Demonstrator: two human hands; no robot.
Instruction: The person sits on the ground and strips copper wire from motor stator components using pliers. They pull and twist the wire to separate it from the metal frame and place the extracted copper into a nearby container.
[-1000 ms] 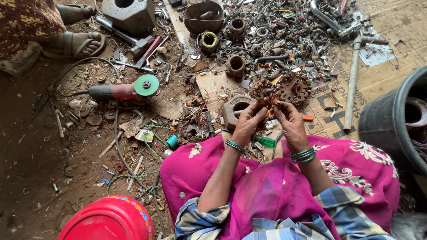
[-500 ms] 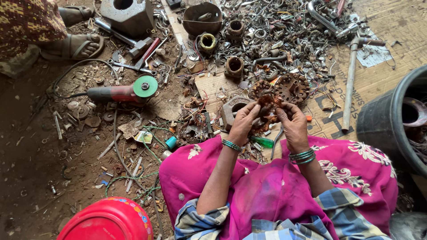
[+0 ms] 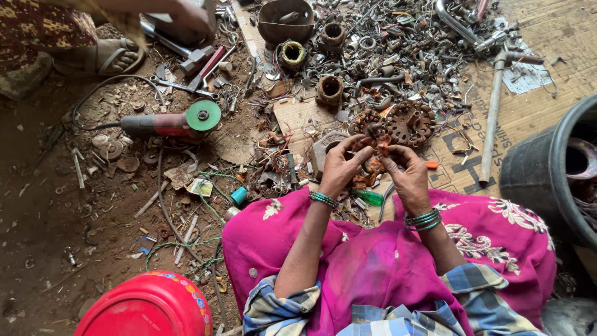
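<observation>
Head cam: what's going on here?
A person sits on the ground in a pink garment, both hands raised together over a scrap pile. The left hand and right hand pinch a small rusty piece between the fingertips. A red angle grinder with a green disc lies to the left; another person's sandalled foot is at top left.

Dirt floor (image 3: 43,236) under cardboard sheet (image 3: 535,56), scrap-metal heap (image 3: 398,50), angle grinder (image 3: 168,123).

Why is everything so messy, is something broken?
Yes. Rusty, bent metal scraps lie strewn over the dirt floor. Both the left hand and right hand pick at a rusty, torn-apart motor piece.
</observation>
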